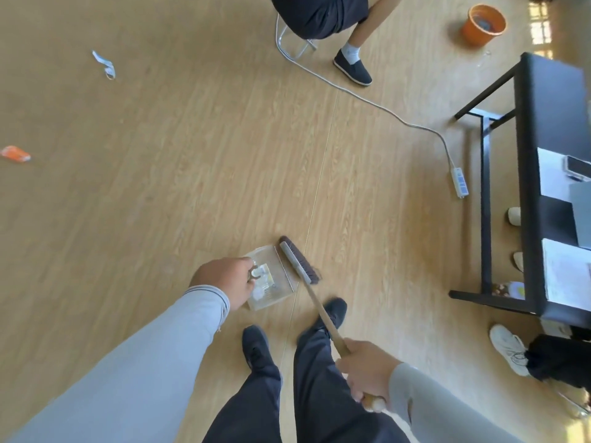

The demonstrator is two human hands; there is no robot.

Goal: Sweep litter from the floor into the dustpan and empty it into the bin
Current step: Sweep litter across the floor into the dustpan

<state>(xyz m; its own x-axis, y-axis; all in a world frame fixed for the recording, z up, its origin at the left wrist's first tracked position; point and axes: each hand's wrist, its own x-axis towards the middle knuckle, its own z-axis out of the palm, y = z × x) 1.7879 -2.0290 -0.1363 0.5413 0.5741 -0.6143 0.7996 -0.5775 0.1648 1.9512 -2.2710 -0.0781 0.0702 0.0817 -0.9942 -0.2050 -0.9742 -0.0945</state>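
A clear plastic dustpan [277,294] rests on the wooden floor in front of my feet, with a few pale scraps of litter inside. My left hand [225,279] grips its handle. My right hand [367,367] is closed around the wooden handle of a broom, whose dark bristle head [299,264] lies against the dustpan's open right edge. A blue-white scrap [105,63] lies on the floor at the far left, and an orange wrapper [15,154] at the left edge. An orange bin [483,25] stands at the far right.
A seated person's leg and black shoe [351,67] are at the top centre, beside a chair frame. A white cable runs across the floor to a power strip [460,182]. A black table [550,129] with papers stands at right, with other people's shoes near it.
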